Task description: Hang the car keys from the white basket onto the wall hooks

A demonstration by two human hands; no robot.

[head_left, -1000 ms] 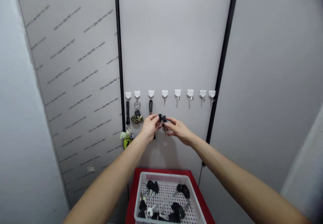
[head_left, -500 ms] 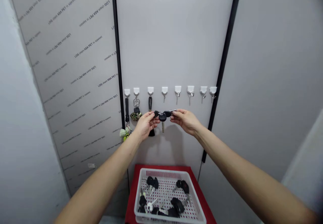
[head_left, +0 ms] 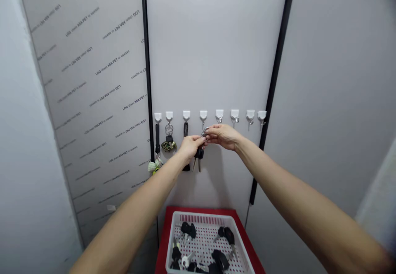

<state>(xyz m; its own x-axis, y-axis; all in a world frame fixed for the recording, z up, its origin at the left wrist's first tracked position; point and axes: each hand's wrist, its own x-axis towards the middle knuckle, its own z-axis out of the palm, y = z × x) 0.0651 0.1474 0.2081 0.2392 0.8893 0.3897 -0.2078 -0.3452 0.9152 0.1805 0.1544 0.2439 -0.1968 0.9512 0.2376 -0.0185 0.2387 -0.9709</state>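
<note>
A bunch of black-headed keys (head_left: 199, 153) hangs below my two hands, blades pointing down. My left hand (head_left: 191, 145) pinches it near the top. My right hand (head_left: 223, 136) grips the metal ring (head_left: 204, 132) at its upper end, close under the fourth white hook (head_left: 203, 114). Fingers of both hands nearly meet there and cover part of the bunch. To the left, a key set with a black strap (head_left: 157, 136), a set with a round patterned fob (head_left: 168, 144), and a braided black strap (head_left: 186, 128) hang from the first three hooks.
A white perforated basket (head_left: 207, 215) with several keys stands on a red surface (head_left: 162, 241) below. More white hooks (head_left: 234, 114) continue to the right along the panel. Black vertical strips (head_left: 147, 72) edge the panel on both sides.
My hands have come together and the keys now hang down instead of being spread between them. The right hand has risen toward the hooks with the ring. The view has shifted slightly.
</note>
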